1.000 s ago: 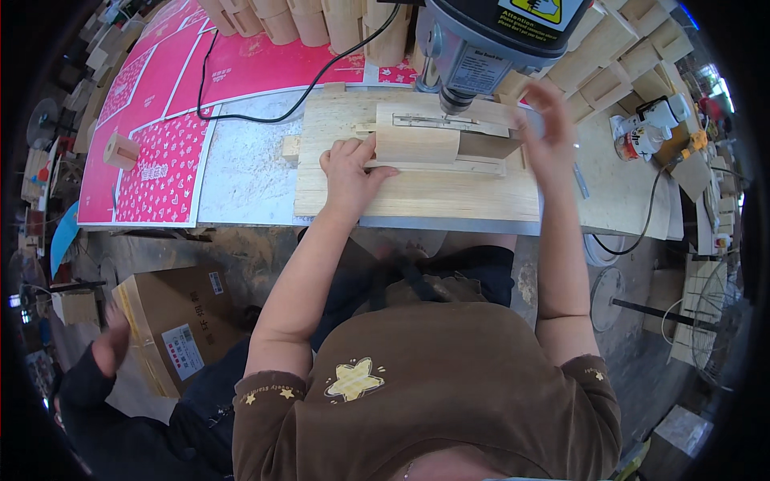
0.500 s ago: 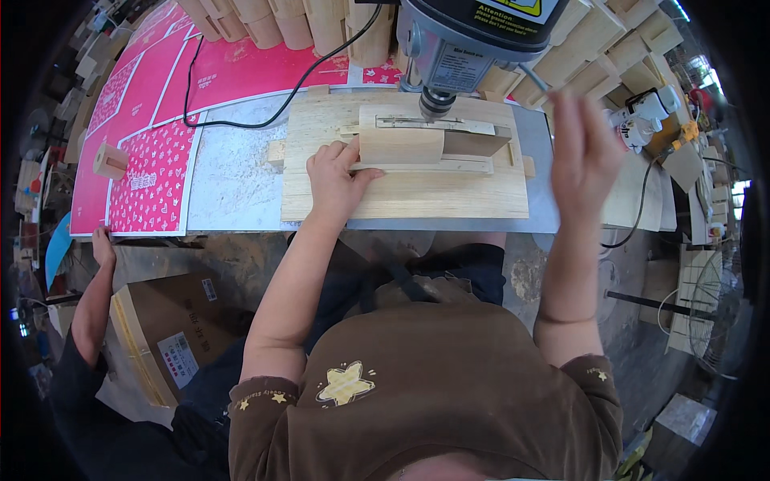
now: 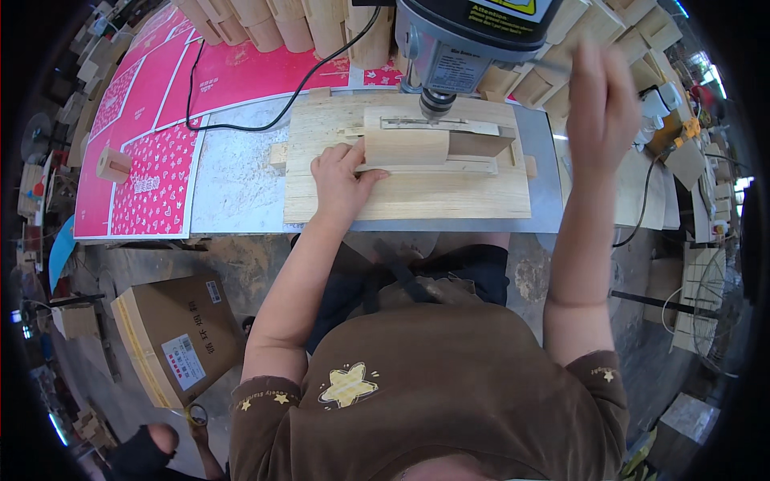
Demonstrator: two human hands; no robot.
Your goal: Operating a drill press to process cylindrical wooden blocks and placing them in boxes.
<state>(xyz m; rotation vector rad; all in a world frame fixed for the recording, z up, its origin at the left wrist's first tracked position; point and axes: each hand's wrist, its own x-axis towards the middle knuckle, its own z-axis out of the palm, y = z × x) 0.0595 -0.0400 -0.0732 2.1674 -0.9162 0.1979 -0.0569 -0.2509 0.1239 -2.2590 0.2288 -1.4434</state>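
Observation:
A pale wooden block (image 3: 407, 147) lies in a wooden jig (image 3: 337, 188) beneath the chuck (image 3: 436, 105) of a drill press (image 3: 453, 68). My left hand (image 3: 343, 178) grips the block's left end, thumb at the near side and fingers over the far side. Whether the bit touches the wood I cannot make out. Up at the right, my right hand (image 3: 603, 108) is closed around the press's feed lever (image 3: 553, 66); motion smears it, and the hand hides the lever's end.
Rows of wooden pieces (image 3: 293, 24) stand behind the press. A black cable (image 3: 281, 112) crosses the bench, and a small wooden piece (image 3: 114, 164) sits on the pink sheet (image 3: 152, 188). On the floor at left is a cardboard box (image 3: 180, 337); beside it a co-worker's hand holds scissors (image 3: 195, 414).
My right hand has swung up and to the right with the lever. My left hand stays on the block. The co-worker has shifted from the bench's left edge down to the lower left.

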